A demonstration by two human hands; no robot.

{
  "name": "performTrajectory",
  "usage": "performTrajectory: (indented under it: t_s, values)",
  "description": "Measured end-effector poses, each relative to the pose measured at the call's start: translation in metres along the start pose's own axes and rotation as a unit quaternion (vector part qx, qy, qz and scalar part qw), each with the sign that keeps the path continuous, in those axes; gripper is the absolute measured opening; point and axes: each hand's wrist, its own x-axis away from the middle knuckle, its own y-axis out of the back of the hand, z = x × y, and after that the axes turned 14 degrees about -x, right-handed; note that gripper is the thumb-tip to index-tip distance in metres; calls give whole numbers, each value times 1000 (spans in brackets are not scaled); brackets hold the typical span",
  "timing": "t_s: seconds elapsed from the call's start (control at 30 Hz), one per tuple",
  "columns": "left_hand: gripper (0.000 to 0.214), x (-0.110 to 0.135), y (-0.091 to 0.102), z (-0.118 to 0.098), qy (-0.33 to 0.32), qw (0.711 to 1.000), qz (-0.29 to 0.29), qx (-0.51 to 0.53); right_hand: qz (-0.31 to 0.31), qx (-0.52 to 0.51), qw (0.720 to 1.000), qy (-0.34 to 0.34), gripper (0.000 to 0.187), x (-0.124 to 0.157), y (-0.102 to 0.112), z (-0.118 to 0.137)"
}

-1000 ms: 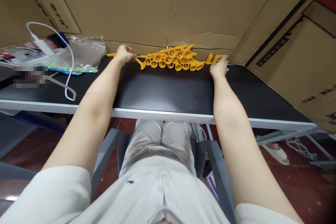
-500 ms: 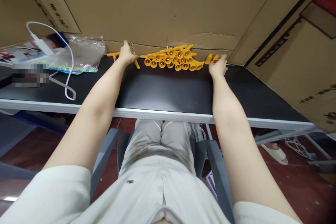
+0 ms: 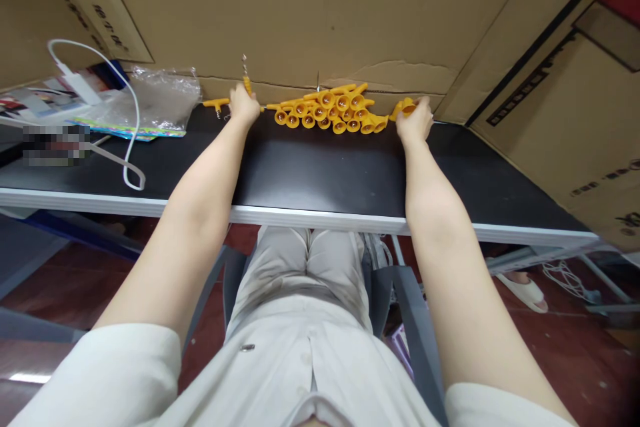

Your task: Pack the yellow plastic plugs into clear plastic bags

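Note:
My left hand [image 3: 244,107] is closed around a yellow corkscrew [image 3: 247,85], its metal spiral pointing up toward the cardboard. Left of that hand, another yellow corkscrew [image 3: 216,104] with a T-shaped handle lies at the table's back, spiral toward me. Between my hands is a stacked pile of yellow corkscrews [image 3: 326,110], their round bell-shaped ends facing me. My right hand [image 3: 417,123] has its fingers closed on a yellow bell-shaped piece [image 3: 407,107] just right of the pile; its fingertips are partly hidden.
Tall cardboard [image 3: 250,7] stands along the back of the black table [image 3: 320,173]. On the left lie a clear plastic bag [image 3: 165,100], printed sheets and a white cable [image 3: 136,113]. A slippered foot [image 3: 525,292] shows beneath the table at right.
The corkscrew in my left hand has turned so its spiral points up. The bell-shaped piece at my right hand has tilted and shifted slightly left.

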Motion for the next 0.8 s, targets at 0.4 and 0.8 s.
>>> performTrajectory:
  t_s: [0.4, 0.8]
  values:
    - [29, 18, 0, -34, -115, 986, -118, 17, 73, -132, 970, 192, 47, 26, 5, 72]
    - [50, 36, -21, -23, -246, 968, -55, 11, 264, -301, 893, 206, 58, 35, -10, 87]
